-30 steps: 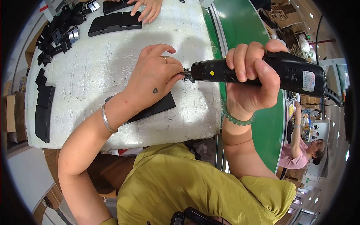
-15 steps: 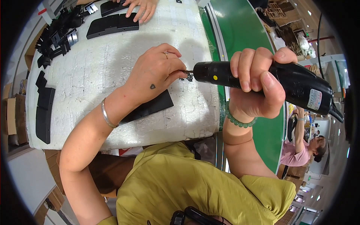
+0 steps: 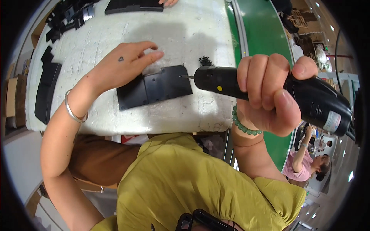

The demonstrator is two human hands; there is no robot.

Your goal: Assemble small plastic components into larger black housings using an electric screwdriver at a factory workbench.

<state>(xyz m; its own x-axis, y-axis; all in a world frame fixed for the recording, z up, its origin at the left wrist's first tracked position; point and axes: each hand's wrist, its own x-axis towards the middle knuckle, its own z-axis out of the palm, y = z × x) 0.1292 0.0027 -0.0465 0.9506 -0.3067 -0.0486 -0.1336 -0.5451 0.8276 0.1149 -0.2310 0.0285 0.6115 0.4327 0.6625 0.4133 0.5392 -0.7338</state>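
Observation:
My right hand (image 3: 269, 86) is wrapped round a black electric screwdriver (image 3: 219, 81), held level with its bit pointing left. A small dark screw (image 3: 180, 76) appears to sit at the bit's tip, above the right part of a black plastic panel (image 3: 163, 85). Whether the tip touches the panel, I cannot tell. At the panel's upper left, my left hand (image 3: 125, 63) has its thumb and forefinger apart with nothing seen between them; its other fingers are partly hidden. A small heap of black screws (image 3: 205, 61) lies beyond the screwdriver's nose.
Another black panel (image 3: 48, 92) lies at the table's left edge. Black plastic parts (image 3: 69, 17) are heaped at the far left. At the far edge, another person's hand (image 3: 168, 2) is beside a further panel (image 3: 133, 6). A green conveyor belt (image 3: 264, 34) runs along the right.
My left hand has left the bit's tip and moved left, its fingers parting. The screwdriver now points over the panel rather than beside the screw heap. The whole view has shifted somewhat.

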